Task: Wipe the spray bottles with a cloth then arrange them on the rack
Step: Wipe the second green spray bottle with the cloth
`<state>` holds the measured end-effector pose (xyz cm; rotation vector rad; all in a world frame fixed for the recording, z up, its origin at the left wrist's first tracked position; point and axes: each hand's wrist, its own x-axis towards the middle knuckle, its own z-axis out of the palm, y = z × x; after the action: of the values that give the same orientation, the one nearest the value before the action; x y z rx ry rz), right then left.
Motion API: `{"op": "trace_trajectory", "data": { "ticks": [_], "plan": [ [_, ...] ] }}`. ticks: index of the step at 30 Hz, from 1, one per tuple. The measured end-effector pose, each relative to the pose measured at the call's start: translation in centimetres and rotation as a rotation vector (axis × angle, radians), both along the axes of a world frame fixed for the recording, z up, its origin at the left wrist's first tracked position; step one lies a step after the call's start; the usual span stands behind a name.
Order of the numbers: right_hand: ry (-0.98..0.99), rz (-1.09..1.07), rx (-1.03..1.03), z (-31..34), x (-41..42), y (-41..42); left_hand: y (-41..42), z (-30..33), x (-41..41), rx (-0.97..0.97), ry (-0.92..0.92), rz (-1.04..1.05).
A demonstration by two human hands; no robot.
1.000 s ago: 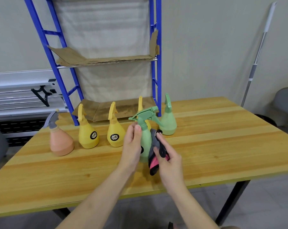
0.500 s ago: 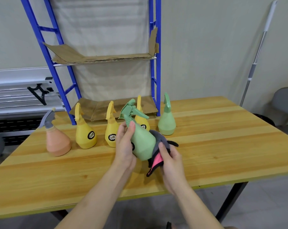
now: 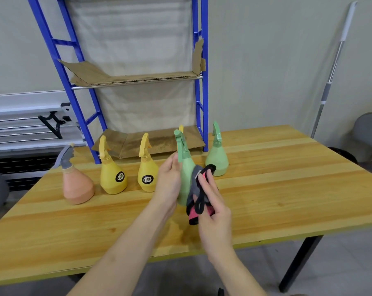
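Left hand point(image 3: 169, 180) grips the green spray bottle point(image 3: 186, 178) before the blue rack point(image 3: 200, 82); right hand point(image 3: 213, 201), pinching the cloth point(image 3: 197, 189), should rub all round it.

Left hand point(image 3: 169, 178) gripping green spray bottle point(image 3: 186, 178) mid-frame, right hand point(image 3: 213, 201) pressing grey-pink cloth point(image 3: 197, 189) against it, wooden counter point(image 3: 287, 189) below, blue rack point(image 3: 200, 82) behind.

Green spray bottle point(image 3: 186, 178) upright above the table, grey-pink cloth point(image 3: 197, 195) against it.

Storeroom, blue rack point(image 3: 199, 86), mop pole point(image 3: 332, 67)
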<state>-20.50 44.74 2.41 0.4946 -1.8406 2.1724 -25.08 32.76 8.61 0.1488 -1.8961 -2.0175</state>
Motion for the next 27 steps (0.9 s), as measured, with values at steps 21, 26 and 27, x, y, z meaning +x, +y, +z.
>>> {"op": "trace_trajectory", "data": {
  "ticks": [21,26,27],
  "plan": [
    [-0.124,0.072,-0.163,2.0,-0.7,1.7,1.1,0.3,1.8,0.200,0.187,-0.087],
    [-0.284,0.159,-0.294,2.5,-1.3,1.9,0.7,0.7,1.7,0.413,0.162,-0.089],
    [-0.311,0.181,-0.314,2.6,-1.4,1.9,0.7,0.6,1.7,0.424,0.155,-0.093]
  ]
}}
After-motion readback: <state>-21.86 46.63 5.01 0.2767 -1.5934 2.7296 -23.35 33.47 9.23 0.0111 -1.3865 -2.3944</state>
